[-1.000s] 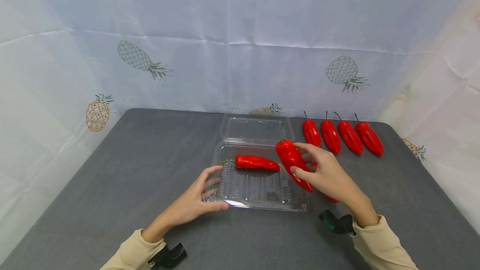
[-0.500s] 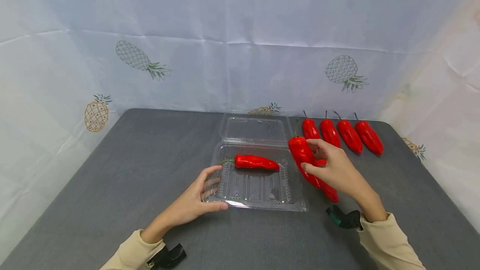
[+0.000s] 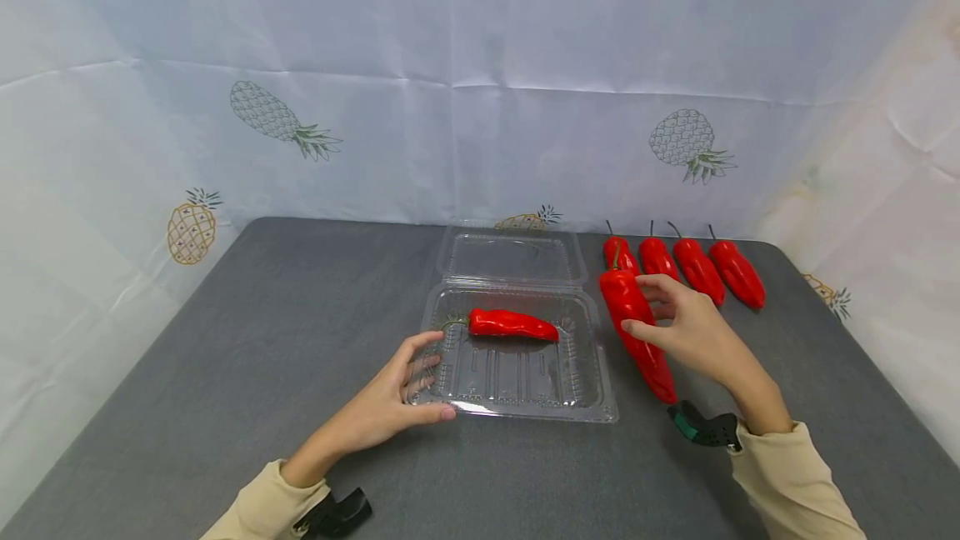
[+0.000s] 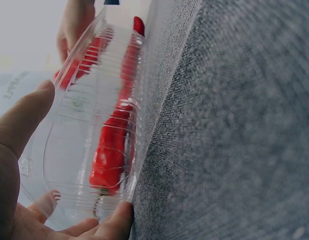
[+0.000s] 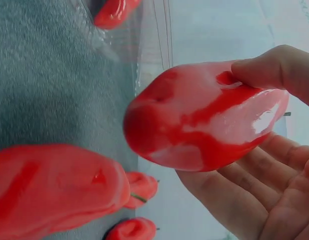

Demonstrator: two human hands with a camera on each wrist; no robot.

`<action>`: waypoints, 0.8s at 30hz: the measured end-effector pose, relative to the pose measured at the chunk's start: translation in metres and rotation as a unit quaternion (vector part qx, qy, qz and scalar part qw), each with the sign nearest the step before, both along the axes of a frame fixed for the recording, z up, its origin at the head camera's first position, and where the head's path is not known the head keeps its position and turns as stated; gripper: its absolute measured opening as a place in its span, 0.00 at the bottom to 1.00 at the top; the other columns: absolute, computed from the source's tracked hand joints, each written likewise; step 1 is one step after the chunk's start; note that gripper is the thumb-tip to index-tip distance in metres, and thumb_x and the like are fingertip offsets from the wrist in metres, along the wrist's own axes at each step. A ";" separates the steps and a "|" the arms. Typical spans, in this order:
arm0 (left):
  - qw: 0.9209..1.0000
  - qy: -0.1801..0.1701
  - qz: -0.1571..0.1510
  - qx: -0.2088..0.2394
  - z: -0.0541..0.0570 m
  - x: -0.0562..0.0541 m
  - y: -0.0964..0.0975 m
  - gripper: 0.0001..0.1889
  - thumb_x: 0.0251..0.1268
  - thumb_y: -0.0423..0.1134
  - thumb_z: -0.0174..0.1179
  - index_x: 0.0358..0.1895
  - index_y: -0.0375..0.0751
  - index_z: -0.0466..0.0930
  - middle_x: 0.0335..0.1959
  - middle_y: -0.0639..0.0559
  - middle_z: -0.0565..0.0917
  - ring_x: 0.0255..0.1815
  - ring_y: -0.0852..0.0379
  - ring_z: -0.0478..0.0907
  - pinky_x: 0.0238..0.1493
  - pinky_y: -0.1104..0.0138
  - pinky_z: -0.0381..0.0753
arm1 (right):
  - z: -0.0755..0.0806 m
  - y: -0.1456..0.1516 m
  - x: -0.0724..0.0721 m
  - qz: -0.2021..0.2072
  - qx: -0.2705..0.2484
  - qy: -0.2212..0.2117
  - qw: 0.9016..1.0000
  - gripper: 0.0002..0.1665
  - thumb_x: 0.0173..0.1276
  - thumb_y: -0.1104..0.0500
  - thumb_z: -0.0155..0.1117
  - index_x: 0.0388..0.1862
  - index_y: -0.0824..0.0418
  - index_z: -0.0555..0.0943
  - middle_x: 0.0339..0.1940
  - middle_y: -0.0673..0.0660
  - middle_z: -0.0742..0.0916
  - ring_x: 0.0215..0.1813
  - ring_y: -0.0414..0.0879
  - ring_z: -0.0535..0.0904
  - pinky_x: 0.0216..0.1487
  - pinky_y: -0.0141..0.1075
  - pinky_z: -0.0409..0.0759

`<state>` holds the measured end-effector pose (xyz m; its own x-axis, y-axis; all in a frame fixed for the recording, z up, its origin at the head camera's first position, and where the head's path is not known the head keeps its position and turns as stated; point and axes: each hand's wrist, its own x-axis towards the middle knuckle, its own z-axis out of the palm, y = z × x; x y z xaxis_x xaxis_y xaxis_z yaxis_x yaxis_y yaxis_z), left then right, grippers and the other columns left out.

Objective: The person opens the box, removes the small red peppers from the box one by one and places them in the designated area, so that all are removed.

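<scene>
My left hand point(image 3: 390, 398) grips the left end of a clear plastic clamshell container point(image 3: 517, 411), its thumb at the front edge and its fingers along the side. Inside the container's base lies a red pepper point(image 3: 513, 324), stem to the left. In my right hand point(image 3: 693, 332), between thumb and fingers, is another red pepper point(image 5: 194, 120), raised off the table with its stem pointing away. Just below it, right of the container, a further red pepper point(image 5: 54, 190) lies on the table, partly covered in the head view by the held one.
The container's lid point(image 3: 512, 257) is folded back flat behind its base. Several red peppers point(image 3: 737, 273) lie in a row at the back right of the grey table point(image 3: 300, 315). A white pineapple-print cloth point(image 3: 480, 148) hangs behind the table.
My right hand has carried its pepper to the right, from over the container's right edge to above the pepper beside it. The left hand and container have stayed nearly still.
</scene>
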<state>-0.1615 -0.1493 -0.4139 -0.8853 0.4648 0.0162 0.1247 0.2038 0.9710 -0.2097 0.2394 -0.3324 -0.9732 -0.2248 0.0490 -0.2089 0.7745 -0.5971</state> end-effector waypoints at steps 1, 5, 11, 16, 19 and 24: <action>1.000 -0.001 0.000 0.000 0.000 0.000 0.000 0.49 0.57 0.39 0.73 0.76 0.45 0.48 0.81 0.44 0.49 0.79 0.39 0.55 0.75 0.45 0.64 | 0.000 0.002 -0.001 -0.001 0.002 -0.001 1.000 0.41 0.65 0.52 0.70 0.70 0.69 0.65 0.63 0.72 0.78 0.58 0.68 0.79 0.52 0.56 0.85; 1.000 -0.002 -0.001 -0.001 0.000 0.000 0.000 0.49 0.57 0.39 0.73 0.76 0.45 0.48 0.81 0.44 0.49 0.79 0.39 0.55 0.75 0.45 0.64 | 0.001 0.011 -0.003 -0.007 0.008 0.001 1.000 0.41 0.65 0.53 0.70 0.69 0.71 0.64 0.61 0.74 0.78 0.57 0.69 0.79 0.51 0.57 0.85; 1.000 0.000 0.000 0.000 0.000 0.000 0.000 0.49 0.57 0.39 0.73 0.76 0.45 0.48 0.81 0.44 0.49 0.79 0.39 0.55 0.75 0.46 0.64 | 0.001 0.024 -0.006 -0.022 0.021 -0.012 0.999 0.43 0.66 0.50 0.69 0.70 0.72 0.62 0.63 0.77 0.75 0.59 0.73 0.77 0.53 0.61 0.83; 1.000 0.000 0.000 -0.001 0.000 0.000 0.000 0.49 0.57 0.39 0.73 0.76 0.44 0.48 0.81 0.44 0.50 0.79 0.39 0.55 0.75 0.45 0.64 | 0.000 0.033 -0.010 -0.030 0.022 -0.024 0.999 0.44 0.68 0.50 0.67 0.70 0.73 0.60 0.63 0.77 0.75 0.59 0.73 0.77 0.51 0.59 0.85; 1.000 -0.003 0.001 -0.003 0.000 -0.001 0.000 0.49 0.57 0.39 0.73 0.76 0.45 0.48 0.81 0.44 0.50 0.79 0.39 0.55 0.75 0.45 0.64 | 0.000 0.039 -0.011 -0.034 0.025 -0.033 0.999 0.44 0.68 0.50 0.67 0.71 0.73 0.59 0.64 0.77 0.73 0.60 0.74 0.75 0.53 0.60 0.84; 1.000 -0.008 0.001 -0.007 0.000 -0.001 0.000 0.49 0.57 0.39 0.73 0.77 0.45 0.48 0.81 0.44 0.49 0.79 0.39 0.55 0.75 0.46 0.64 | -0.001 0.048 -0.013 -0.036 0.035 -0.043 0.998 0.46 0.68 0.51 0.66 0.72 0.75 0.56 0.66 0.79 0.70 0.62 0.76 0.71 0.56 0.64 0.80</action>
<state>-0.1625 -0.1490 -0.4138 -0.8867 0.4624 -0.0046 0.1088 0.2182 0.9698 -0.2230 0.2870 -0.3338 -0.9868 -0.1544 -0.0490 -0.1018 0.8264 -0.5537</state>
